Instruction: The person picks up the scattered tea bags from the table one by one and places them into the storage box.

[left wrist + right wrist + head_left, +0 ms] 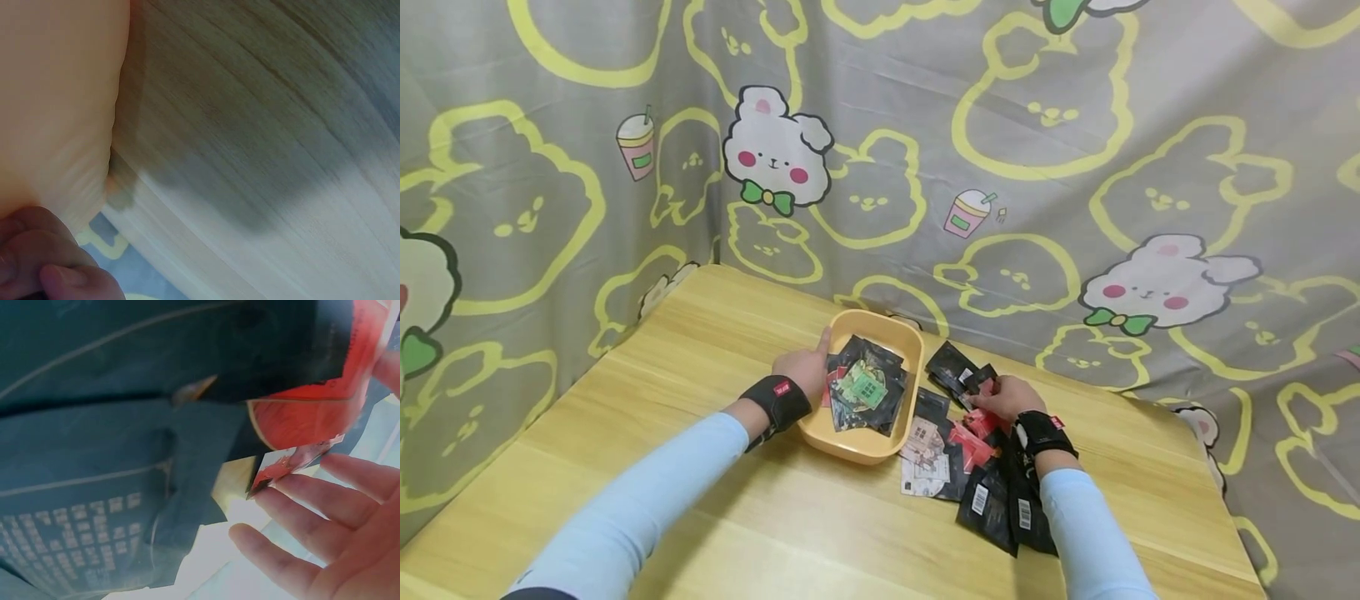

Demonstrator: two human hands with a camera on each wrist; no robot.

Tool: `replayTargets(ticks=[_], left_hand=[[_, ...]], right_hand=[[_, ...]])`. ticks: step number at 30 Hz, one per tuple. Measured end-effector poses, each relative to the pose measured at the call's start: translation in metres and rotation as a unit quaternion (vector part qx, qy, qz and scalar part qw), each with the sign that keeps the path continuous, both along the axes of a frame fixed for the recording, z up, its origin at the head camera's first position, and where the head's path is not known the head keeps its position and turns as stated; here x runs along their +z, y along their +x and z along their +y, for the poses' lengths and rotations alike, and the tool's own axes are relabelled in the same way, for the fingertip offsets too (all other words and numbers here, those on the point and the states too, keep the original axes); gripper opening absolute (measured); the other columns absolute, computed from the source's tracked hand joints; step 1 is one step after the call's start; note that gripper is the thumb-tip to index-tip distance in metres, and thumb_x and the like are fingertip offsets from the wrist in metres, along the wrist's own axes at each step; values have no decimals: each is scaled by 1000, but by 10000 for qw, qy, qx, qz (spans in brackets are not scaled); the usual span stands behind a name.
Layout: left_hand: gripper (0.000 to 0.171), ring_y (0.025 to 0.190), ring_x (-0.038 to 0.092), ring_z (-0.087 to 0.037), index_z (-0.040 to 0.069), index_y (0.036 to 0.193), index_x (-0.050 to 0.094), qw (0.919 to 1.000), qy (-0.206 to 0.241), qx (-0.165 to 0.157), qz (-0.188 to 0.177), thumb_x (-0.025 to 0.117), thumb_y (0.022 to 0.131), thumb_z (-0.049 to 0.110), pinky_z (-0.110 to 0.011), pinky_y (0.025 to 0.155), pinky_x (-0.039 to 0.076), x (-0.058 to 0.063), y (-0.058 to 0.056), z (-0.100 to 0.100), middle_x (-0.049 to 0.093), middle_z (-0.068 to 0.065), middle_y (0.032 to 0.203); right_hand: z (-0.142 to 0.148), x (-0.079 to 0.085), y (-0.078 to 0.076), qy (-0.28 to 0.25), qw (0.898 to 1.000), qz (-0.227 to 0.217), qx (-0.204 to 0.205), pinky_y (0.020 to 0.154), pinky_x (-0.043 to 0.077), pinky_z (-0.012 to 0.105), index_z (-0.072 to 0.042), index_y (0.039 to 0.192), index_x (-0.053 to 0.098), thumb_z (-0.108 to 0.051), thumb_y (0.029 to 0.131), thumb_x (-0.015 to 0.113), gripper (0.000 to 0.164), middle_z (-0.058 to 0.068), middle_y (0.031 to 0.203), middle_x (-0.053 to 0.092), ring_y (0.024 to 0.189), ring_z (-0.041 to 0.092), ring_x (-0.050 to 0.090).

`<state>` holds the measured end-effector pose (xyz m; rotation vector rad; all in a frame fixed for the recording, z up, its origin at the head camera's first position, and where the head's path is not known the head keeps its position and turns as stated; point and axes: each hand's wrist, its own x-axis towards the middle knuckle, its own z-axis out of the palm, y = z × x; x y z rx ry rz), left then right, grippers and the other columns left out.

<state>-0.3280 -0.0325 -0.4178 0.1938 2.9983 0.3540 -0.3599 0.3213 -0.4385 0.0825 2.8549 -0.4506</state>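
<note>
My left hand (805,372) holds the yellow plastic basin (857,452) by its left rim, one finger lying along the edge. In the left wrist view, bent fingers (56,262) rest by the outer wall of the basin (56,100). Inside lie several dark packets (887,404), a green-labelled one (867,388) on top. To the right of the basin, my right hand (1013,397) pinches a black-and-red packet (312,419) over a loose pile; in the right wrist view the other fingers are spread below it.
Beside the basin lie pale-printed packets (925,454), red ones (973,450) and black ones with barcode labels (988,504). Another black packet (950,364) lies farther back. A patterned grey curtain (880,167) borders the wooden table (760,533) behind and at the left.
</note>
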Motion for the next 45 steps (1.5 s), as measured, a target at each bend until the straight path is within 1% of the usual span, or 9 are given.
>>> replayTargets(ticks=[6, 10, 14, 18, 24, 28, 33, 37, 45], left_hand=[[65, 55, 54, -20, 12, 151, 13, 10000, 10, -24, -18, 46, 96, 20, -32, 51, 39, -2, -1, 0, 56, -6, 61], [64, 55, 54, -20, 11, 151, 13, 10000, 36, -55, -8, 45, 96, 19, -31, 51, 40, 0, 0, 0, 56, -5, 61], [65, 56, 54, -20, 11, 151, 12, 10000, -4, -69, 17, 45, 96, 20, -31, 52, 40, -2, 0, 0, 57, -5, 63], [66, 56, 55, -20, 12, 151, 13, 10000, 5, -50, 17, 47, 96, 20, -32, 52, 40, -3, 0, 1, 57, -5, 63], [66, 54, 54, -20, 12, 151, 13, 10000, 4, -21, 4, 47, 96, 20, -31, 51, 39, -4, 0, 2, 55, -5, 60], [65, 54, 53, -20, 11, 151, 13, 10000, -46, -48, 32, 47, 96, 20, -30, 50, 39, -3, 0, 1, 54, -4, 60], [64, 53, 53, -20, 11, 151, 13, 10000, 25, -88, 32, 45, 96, 19, -30, 50, 39, 1, 1, -1, 54, -4, 59], [64, 54, 53, -20, 10, 151, 12, 9999, 58, -123, 65, 44, 96, 18, -30, 50, 39, 0, -1, -3, 54, -5, 60], [63, 52, 53, -20, 10, 151, 14, 9999, 4, -114, 119, 43, 96, 17, -30, 48, 38, -6, -4, -1, 54, -4, 58]], right_hand=[[2, -1, 3, -169, 9998, 48, -23, 60, 37, 32, -2, 103, 62, -49, 75, 71, 56, 11, 86, 60, 72, 24, 50], [0, 2, 7, -153, 9998, -77, 46, 53, 33, 29, -5, 84, 62, -45, 79, 68, 40, 4, 66, 49, 60, 20, 47], [-8, 1, 10, 345, 9989, -12, 325, 50, 31, 28, -10, 64, 56, -39, 84, 61, 35, 0, 58, 45, 54, 18, 46], [-15, -9, 9, 929, 9943, 167, 506, 53, 34, 31, -7, 67, 61, -35, 85, 58, 33, 6, 64, 53, 57, 22, 49], [-16, -12, 6, 1095, 9886, 773, 684, 57, 42, 38, -1, 75, 66, -16, 80, 64, 16, 13, 73, 63, 61, 25, 53], [-15, -7, 6, 1088, 9827, 1369, 610, 55, 44, 42, 1, 78, 64, -7, 79, 60, 9, 17, 74, 64, 61, 29, 56], [-22, 6, 12, 983, 9687, 2188, 631, 55, 45, 46, 2, 89, 61, -5, 86, 53, 11, 17, 73, 63, 62, 31, 58], [-42, 25, 20, 910, 9542, 2698, 916, 51, 44, 44, 0, 104, 60, -4, 89, 50, 18, 16, 75, 64, 57, 30, 56], [-108, 49, 21, 1127, 9073, 3507, 2030, 58, 51, 43, -2, 114, 63, -3, 87, 54, 29, 15, 92, 69, 70, 32, 65]])
